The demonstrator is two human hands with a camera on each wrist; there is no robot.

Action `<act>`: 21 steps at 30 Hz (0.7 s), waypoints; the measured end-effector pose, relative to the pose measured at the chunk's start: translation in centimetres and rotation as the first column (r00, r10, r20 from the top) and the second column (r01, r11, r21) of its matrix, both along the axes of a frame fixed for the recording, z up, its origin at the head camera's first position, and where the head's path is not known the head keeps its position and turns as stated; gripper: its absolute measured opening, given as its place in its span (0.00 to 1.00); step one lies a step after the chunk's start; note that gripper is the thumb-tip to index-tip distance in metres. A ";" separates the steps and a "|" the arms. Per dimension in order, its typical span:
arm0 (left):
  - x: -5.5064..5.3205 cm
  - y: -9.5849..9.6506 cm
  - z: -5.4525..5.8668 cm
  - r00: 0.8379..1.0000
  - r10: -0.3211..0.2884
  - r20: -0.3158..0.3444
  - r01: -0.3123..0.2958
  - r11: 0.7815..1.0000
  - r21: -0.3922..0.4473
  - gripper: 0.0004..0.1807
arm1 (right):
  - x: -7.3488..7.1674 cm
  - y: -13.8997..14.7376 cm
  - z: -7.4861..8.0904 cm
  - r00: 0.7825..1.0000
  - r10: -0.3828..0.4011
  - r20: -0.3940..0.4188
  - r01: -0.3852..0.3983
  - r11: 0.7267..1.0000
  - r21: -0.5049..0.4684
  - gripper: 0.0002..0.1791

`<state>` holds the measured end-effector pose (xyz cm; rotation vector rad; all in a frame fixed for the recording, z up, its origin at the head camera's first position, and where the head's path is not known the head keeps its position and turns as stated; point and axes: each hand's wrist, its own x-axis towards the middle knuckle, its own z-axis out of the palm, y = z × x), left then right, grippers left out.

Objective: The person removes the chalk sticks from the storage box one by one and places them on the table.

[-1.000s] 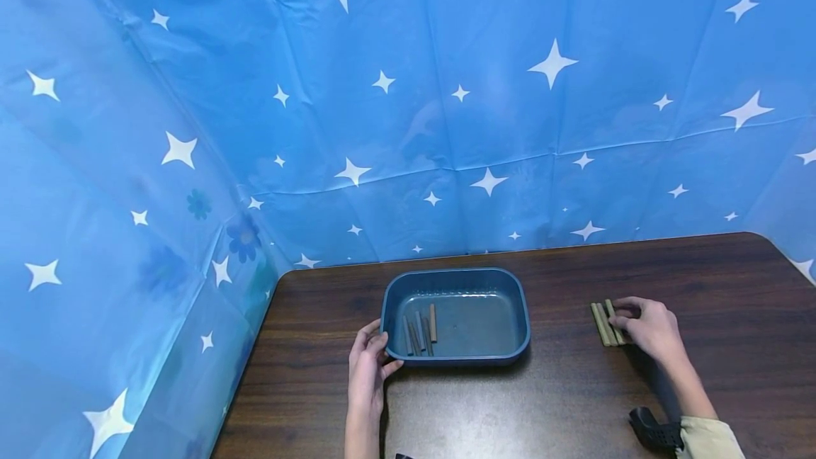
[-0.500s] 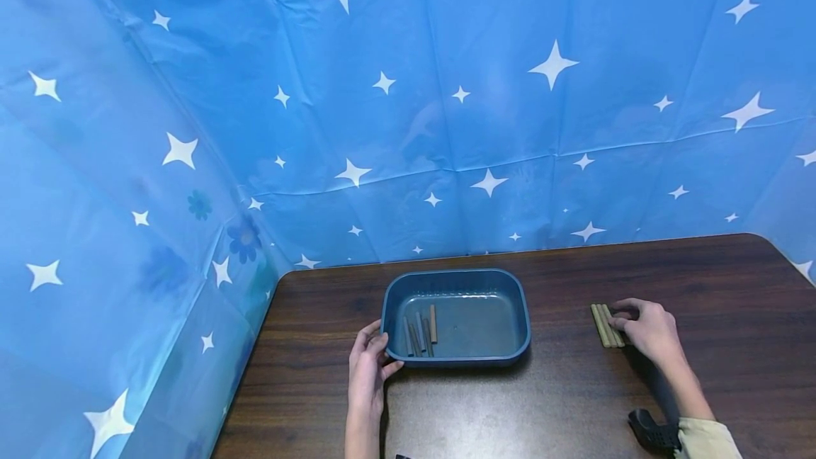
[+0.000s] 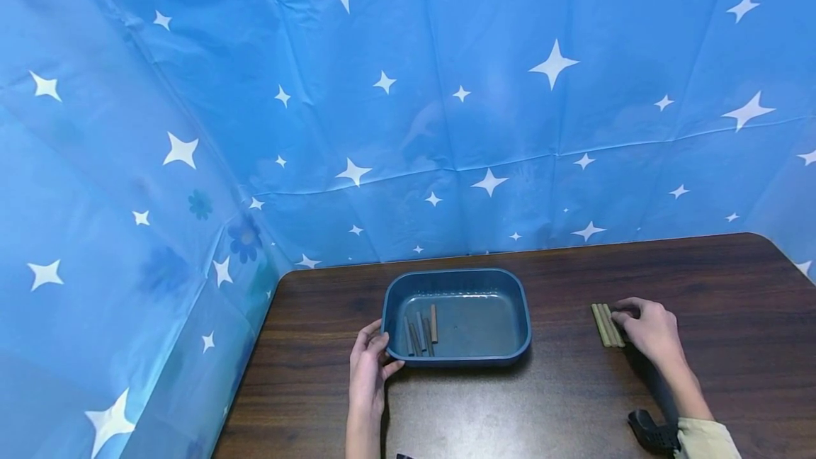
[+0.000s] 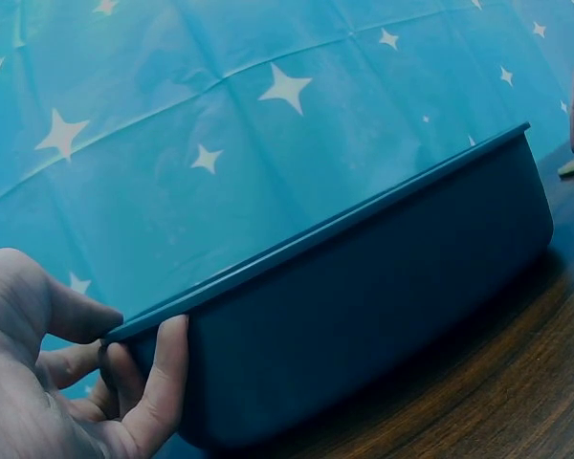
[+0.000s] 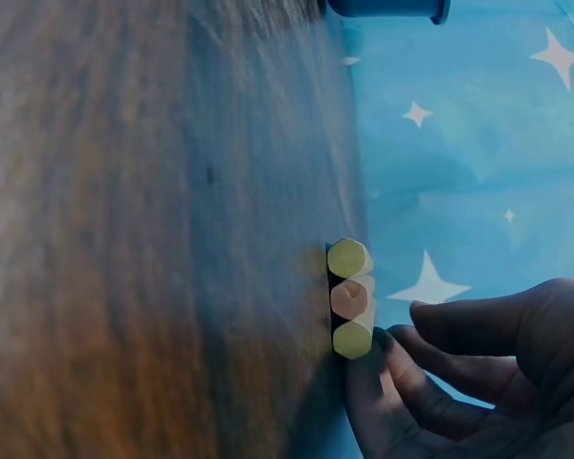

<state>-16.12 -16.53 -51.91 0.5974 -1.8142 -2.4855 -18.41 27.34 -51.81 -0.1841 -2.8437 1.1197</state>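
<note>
My left hand [image 3: 367,367] grips the left end of a blue plastic basin [image 3: 524,324], thumb at the rim and fingers around the outside wall, as the left wrist view shows. Several grey and brown sticks [image 3: 419,333] lie in the basin's left half. Over at the right, three yellow-green sticks [image 3: 605,326] lie side by side on the table. Their ends look six-sided in the right wrist view, the middle end [image 5: 351,298] pinkish. My right hand [image 3: 647,328] touches the row's right side with its fingertips, its thumb standing apart from the sticks.
The dark wood-grain table [image 3: 484,409] reaches back to a blue curtain [image 3: 446,126] with white stars. A black strap-like device [image 3: 652,432] sits at my right wrist beside a pale sleeve [image 3: 707,439].
The rightmost yellow-green stick, a little apart a second ago, now lies against the other two. My right fingers have shifted slightly with it; the left hand and basin stay put.
</note>
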 end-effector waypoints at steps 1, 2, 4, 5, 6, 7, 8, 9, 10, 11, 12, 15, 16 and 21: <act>0.0 0.0 0.0 1.000 -0.001 0.000 0.001 1.000 0.000 0.23 | 0.0 0.0 0.0 1.000 -0.006 0.005 0.006 1.000 -0.004 0.16; 0.0 0.0 0.0 1.000 -0.001 0.000 0.001 1.000 0.001 0.23 | 0.0 0.0 0.1 1.000 -0.010 0.008 0.010 1.000 -0.006 0.16; -0.1 0.0 0.0 1.000 -0.001 -0.002 0.001 1.000 0.000 0.23 | 0.0 0.1 0.2 1.000 -0.014 0.008 0.014 1.000 -0.011 0.17; 0.0 0.0 0.0 1.000 -0.001 -0.002 0.001 1.000 -0.001 0.23 | 0.0 0.1 0.2 1.000 -0.018 0.008 0.018 1.000 -0.012 0.17; 0.0 0.0 -0.1 1.000 -0.001 -0.004 0.001 1.000 0.000 0.23 | 0.1 0.1 0.3 1.000 -0.021 0.005 0.021 1.000 -0.013 0.17; 0.0 -0.1 -0.1 1.000 -0.001 -0.005 0.001 1.000 0.000 0.22 | 0.1 0.1 0.3 1.000 -0.025 0.002 0.025 1.000 -0.012 0.18; 0.0 -0.1 -0.1 1.000 -0.001 -0.005 0.001 1.000 0.001 0.22 | 0.1 0.1 0.3 1.000 -0.027 -0.003 0.027 1.000 -0.010 0.18; 0.0 -0.1 -0.1 1.000 -0.001 -0.006 0.001 1.000 0.001 0.23 | 0.1 0.0 0.4 1.000 -0.030 -0.006 0.030 0.999 -0.011 0.18; 0.0 0.0 -0.1 1.000 -0.001 -0.005 0.001 1.000 0.002 0.23 | 0.1 0.0 0.4 0.999 -0.034 -0.009 0.034 0.999 -0.012 0.18; 0.0 0.0 -0.1 1.000 -0.001 -0.006 0.001 1.000 0.003 0.23 | 0.1 0.0 0.5 0.999 -0.038 -0.017 0.037 0.999 -0.009 0.18; 0.0 0.0 -0.1 1.000 0.000 -0.005 0.000 1.000 0.004 0.23 | 0.1 -0.1 0.5 0.999 -0.040 -0.024 0.039 0.999 -0.010 0.18; 0.1 0.0 -0.1 1.000 0.002 -0.003 -0.002 1.000 0.000 0.23 | 0.1 -0.2 0.7 0.999 -0.041 -0.037 0.040 0.999 -0.020 0.18; 0.1 0.0 -0.1 1.000 0.002 -0.002 -0.002 1.000 -0.002 0.23 | 0.2 -0.3 0.8 0.998 -0.040 -0.040 0.039 0.999 -0.023 0.18; 0.1 0.1 0.0 1.000 0.004 -0.008 -0.004 1.000 -0.007 0.23 | 0.3 -0.7 1.4 0.999 -0.029 -0.030 0.027 0.999 -0.045 0.20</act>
